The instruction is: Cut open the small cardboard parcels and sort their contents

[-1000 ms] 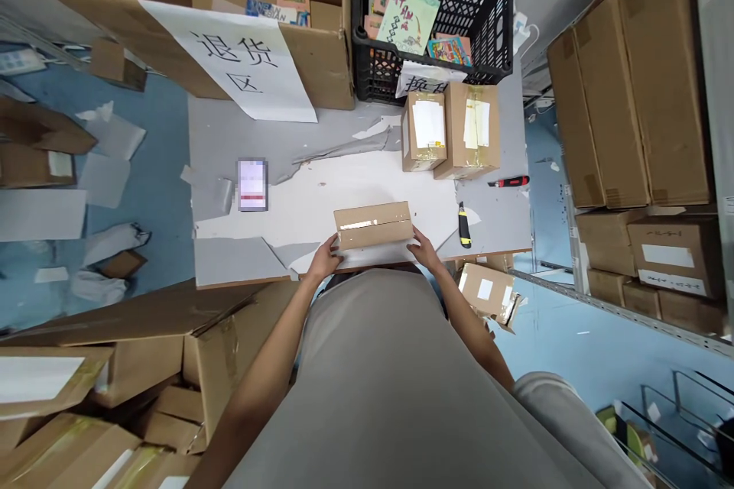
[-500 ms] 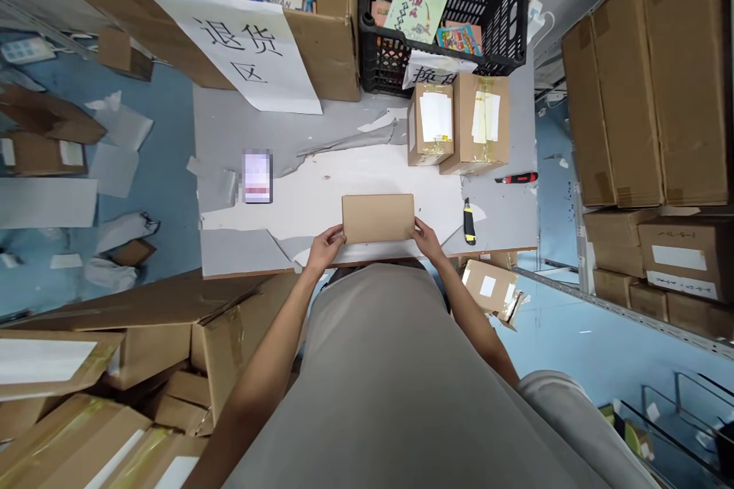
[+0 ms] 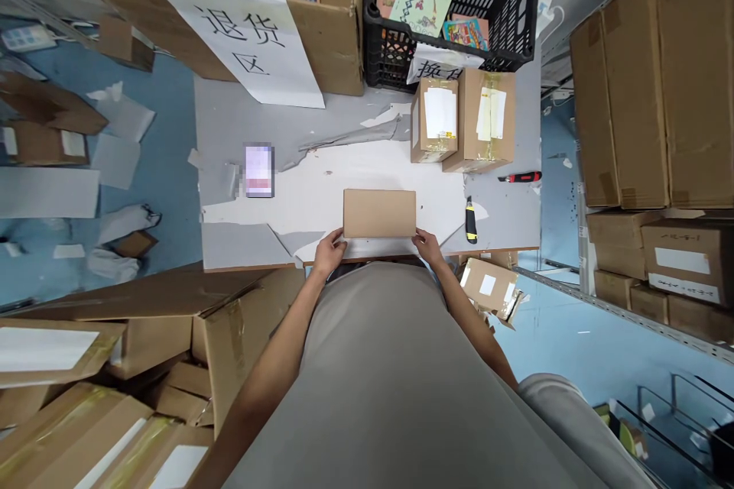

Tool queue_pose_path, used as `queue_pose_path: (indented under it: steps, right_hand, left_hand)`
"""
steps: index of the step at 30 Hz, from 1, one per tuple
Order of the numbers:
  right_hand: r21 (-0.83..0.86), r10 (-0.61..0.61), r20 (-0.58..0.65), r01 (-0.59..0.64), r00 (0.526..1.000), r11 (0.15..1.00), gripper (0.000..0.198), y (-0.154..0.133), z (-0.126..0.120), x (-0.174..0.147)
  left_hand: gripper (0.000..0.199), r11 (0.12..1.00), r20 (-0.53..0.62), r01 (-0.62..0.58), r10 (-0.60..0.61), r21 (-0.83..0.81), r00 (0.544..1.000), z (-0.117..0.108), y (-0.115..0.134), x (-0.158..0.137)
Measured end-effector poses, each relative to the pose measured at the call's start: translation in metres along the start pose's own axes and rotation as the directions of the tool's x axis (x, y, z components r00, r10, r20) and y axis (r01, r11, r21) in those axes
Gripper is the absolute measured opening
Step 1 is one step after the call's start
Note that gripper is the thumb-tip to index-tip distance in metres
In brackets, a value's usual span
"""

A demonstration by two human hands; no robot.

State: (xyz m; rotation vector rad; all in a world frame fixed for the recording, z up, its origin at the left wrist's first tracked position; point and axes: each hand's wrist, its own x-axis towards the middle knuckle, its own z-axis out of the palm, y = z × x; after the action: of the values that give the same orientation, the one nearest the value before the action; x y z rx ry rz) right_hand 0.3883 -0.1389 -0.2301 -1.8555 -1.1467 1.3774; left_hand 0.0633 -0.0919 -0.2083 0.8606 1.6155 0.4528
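Box (image 3: 379,214): brown cardbd, smooth matte top, rectang., crisp edges. L hand (image 3: 329,250) & R hand (image 3: 427,246) curled at near corners; can't tell if gripping. Table (image 3: 310,183) white, w/ torn grey cover (image 3: 223,111).

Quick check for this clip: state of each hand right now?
Left hand: fingers curled at the small brown box's near left corner; firm grip can't be told.
Right hand: same, near right corner.
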Motion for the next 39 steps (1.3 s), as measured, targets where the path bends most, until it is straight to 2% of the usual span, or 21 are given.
queue_pose_path:
  steps: [4, 8, 11, 13, 16, 19, 23, 26, 31, 33, 35, 37, 39]
  right_hand:
    - [0.019, 0.012, -0.066, -0.01, 0.998, 1.0, 0.037, -0.017, -0.006, 0.0]
    - [0.032, -0.017, -0.139, 0.022, 0.99, 0.999, 0.042, -0.037, -0.018, 0.006]
    - [0.019, -0.022, -0.161, 0.026, 0.987, 0.999, 0.044, -0.048, -0.024, 0.013]
    - [0.014, 0.003, -0.138, -0.001, 0.99, 1.0, 0.045, -0.051, -0.023, 0.018]
    - [0.004, 0.027, -0.123, -0.027, 0.992, 1.0, 0.046, -0.052, -0.015, 0.022]
    - [-0.023, 0.019, -0.141, -0.022, 0.99, 0.999, 0.051, -0.052, -0.004, 0.023]
    - [-0.02, -0.008, -0.184, 0.005, 0.983, 1.0, 0.059, -0.052, 0.006, 0.023]
    - [-0.001, -0.012, -0.193, 0.012, 0.981, 1.0, 0.058, -0.051, 0.007, 0.025]
    - [0.004, -0.045, -0.163, 0.047, 0.986, 0.999, 0.055, -0.042, -0.01, 0.032]
    - [0.012, -0.037, -0.191, 0.04, 0.981, 0.999, 0.057, -0.034, -0.024, 0.034]
    - [0.032, 0.007, -0.244, 0.001, 0.97, 0.999, 0.06, -0.025, -0.038, 0.037]
    - [0.041, 0.064, -0.288, -0.054, 0.956, 0.998, 0.061, -0.015, -0.051, 0.038]
    - [0.032, 0.096, -0.314, -0.09, 0.945, 0.995, 0.059, -0.008, -0.061, 0.038]
  left_hand:
    - [0.049, 0.996, -0.069, -0.077, 0.08, 0.037, 0.994, -0.006, 0.014, -0.006]
    - [0.043, 0.957, -0.134, -0.286, 0.29, 0.05, 0.947, -0.016, 0.036, -0.009]
    - [0.044, 0.937, -0.146, -0.345, 0.349, 0.052, 0.926, -0.021, 0.049, -0.006]
    - [0.043, 0.945, -0.148, -0.323, 0.327, 0.054, 0.933, -0.022, 0.053, -0.003]
    - [0.042, 0.973, -0.143, -0.219, 0.227, 0.069, 0.963, -0.022, 0.052, 0.003]
    - [0.048, 0.987, -0.142, -0.157, 0.161, 0.04, 0.977, -0.022, 0.047, 0.006]
    - [0.051, 0.988, -0.184, -0.154, 0.15, -0.013, 0.971, -0.022, 0.045, 0.006]
    - [0.047, 0.989, -0.165, -0.144, 0.139, -0.019, 0.977, -0.021, 0.05, 0.006]
    - [0.049, 0.979, -0.132, -0.203, 0.203, 0.011, 0.97, -0.01, 0.073, -0.016]
    - [0.052, 0.957, -0.087, -0.286, 0.289, 0.046, 0.953, 0.0, 0.087, -0.036]
    - [0.052, 0.913, 0.008, -0.4, 0.401, 0.076, 0.916, 0.013, 0.103, -0.059]
    - [0.052, 0.865, 0.141, -0.493, 0.48, 0.089, 0.866, 0.026, 0.118, -0.08]
    - [0.052, 0.847, 0.303, -0.524, 0.477, 0.094, 0.825, 0.039, 0.131, -0.096]
